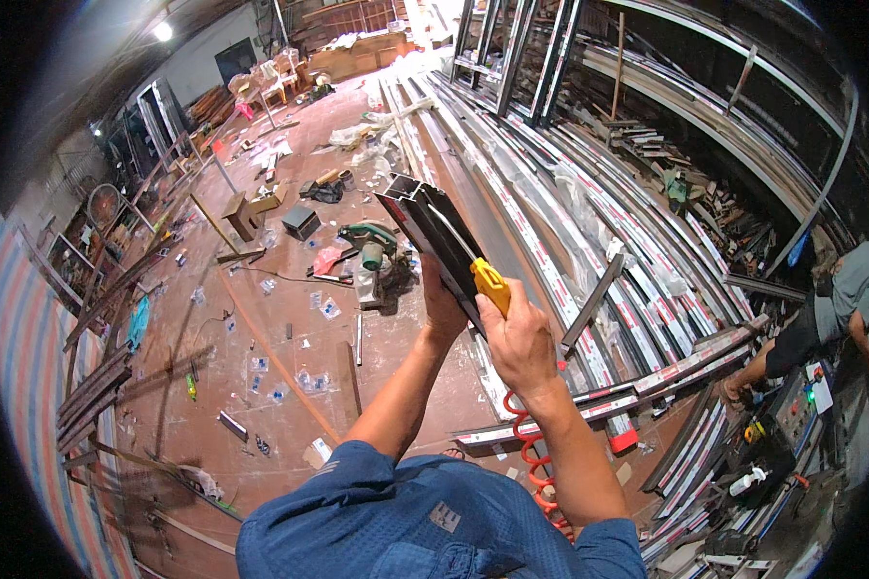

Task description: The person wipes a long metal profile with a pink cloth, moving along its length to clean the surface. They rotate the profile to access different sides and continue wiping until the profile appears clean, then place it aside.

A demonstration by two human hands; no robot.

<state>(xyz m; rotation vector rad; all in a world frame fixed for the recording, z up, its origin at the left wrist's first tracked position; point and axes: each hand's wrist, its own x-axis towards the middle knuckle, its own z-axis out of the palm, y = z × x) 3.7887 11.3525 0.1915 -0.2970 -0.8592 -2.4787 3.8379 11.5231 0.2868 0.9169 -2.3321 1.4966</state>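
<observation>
My left hand [441, 301] grips a dark metal profile [423, 220] from its left side, the fingers mostly hidden behind it. The profile is tilted, its hollow cut end facing up and away from me. In my right hand [523, 333] is a yellow air blow gun [490, 280], its thin nozzle lying along the profile's face; I cannot tell whether it touches. A red coiled air hose [521, 434] hangs below my right hand. On the floor past the profile stands a power saw with a green body [369, 259].
Long wrapped profiles [550, 232] cover the floor to the right. At the lower right, a person in grey [854, 289] bends near tools and more profiles. A dark box [301, 223], scraps and plastic bits lie on the left floor. A striped sheet [43, 367] hangs at far left.
</observation>
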